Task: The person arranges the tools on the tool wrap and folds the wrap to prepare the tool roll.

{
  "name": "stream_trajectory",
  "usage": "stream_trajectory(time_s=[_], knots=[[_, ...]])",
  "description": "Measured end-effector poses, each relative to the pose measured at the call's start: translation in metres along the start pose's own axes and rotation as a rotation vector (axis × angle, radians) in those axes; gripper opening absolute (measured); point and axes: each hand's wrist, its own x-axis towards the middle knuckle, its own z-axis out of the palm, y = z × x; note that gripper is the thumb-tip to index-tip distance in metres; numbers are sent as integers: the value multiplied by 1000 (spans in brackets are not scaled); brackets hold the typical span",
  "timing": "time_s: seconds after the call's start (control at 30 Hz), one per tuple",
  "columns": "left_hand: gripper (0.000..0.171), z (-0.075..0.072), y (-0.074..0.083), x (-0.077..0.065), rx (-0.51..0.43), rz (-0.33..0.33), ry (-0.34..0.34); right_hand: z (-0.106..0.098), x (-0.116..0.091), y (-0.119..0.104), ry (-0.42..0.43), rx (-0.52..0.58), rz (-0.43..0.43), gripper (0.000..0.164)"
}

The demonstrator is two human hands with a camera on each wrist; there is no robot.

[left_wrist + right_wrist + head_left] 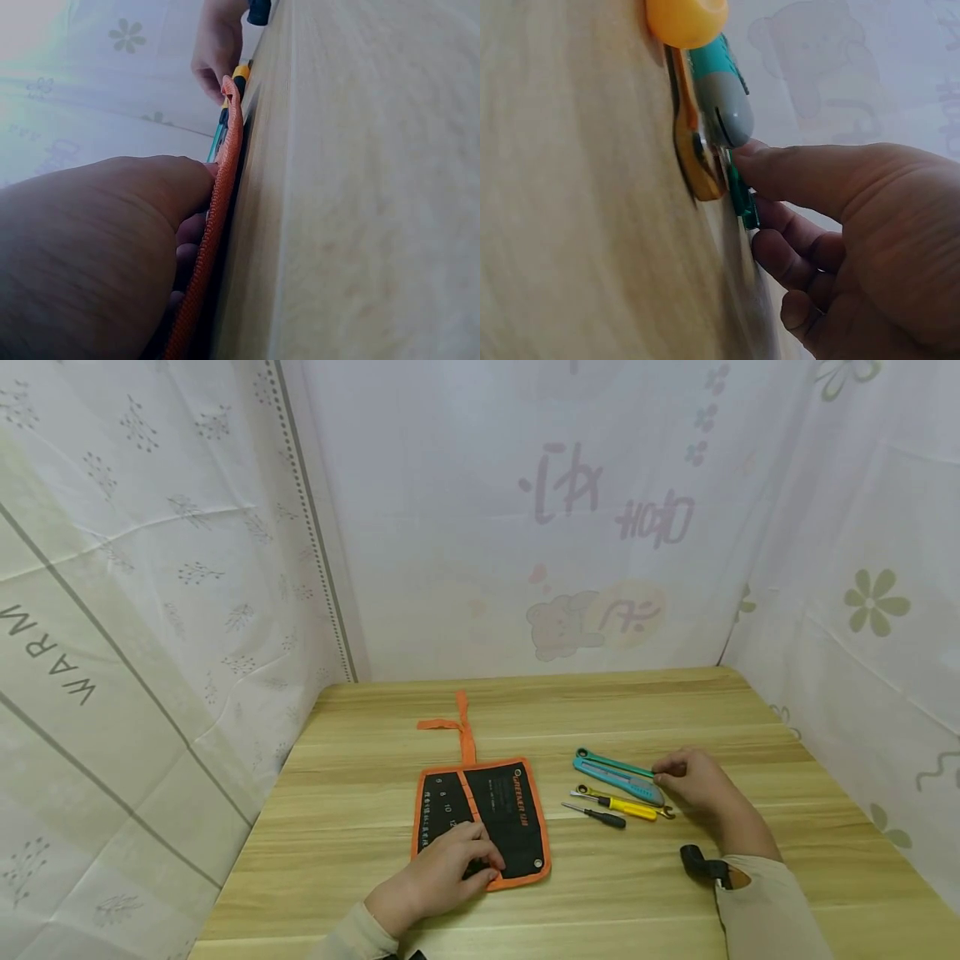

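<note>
Pinching the end of a slim green wrench (618, 763) with the right hand (697, 781), setting thumb and fingertips narrowly around the metal. Meanwhile bending the fingers and thumb of the left hand (453, 864) close together at the lower edge of a black tool pouch (510, 802), apparently nipping the cloth, though hiding much of that hold from the cameras.

As for the green wrench, resting on or just above the wooden table (360, 777), too close to tell which, immediately left of the right fingertips and farther out than the left hand. Probably feeling stiff, fairly light, smooth, a little slippery and hardly fragile. Likely offering a good hold at the end between the right fingertips, or at mid-shaft for balance, but there lying close beside a blue utility knife (618, 781).

Running its long axis from the right hand leftward and slightly away from the body, pointing its ring end away from that hand.

Coming nearer between the hands, passing a yellow-handled screwdriver (633, 809) beside a shiny wrench (688, 124), then a small black screwdriver (606, 817). In the tool pouch's case, probably feeling soft and light, while trailing orange straps (466, 735) outward beyond the left hand.
</note>
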Motion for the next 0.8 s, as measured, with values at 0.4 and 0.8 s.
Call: stream_trajectory(time_s=[0.4, 0.8], knots=[[7, 2, -2, 2, 0, 23, 16, 2, 1, -1, -9, -36, -34, 12], [3, 2, -2, 2, 7, 10, -10, 2, 2, 6, 0, 59, -40, 14]])
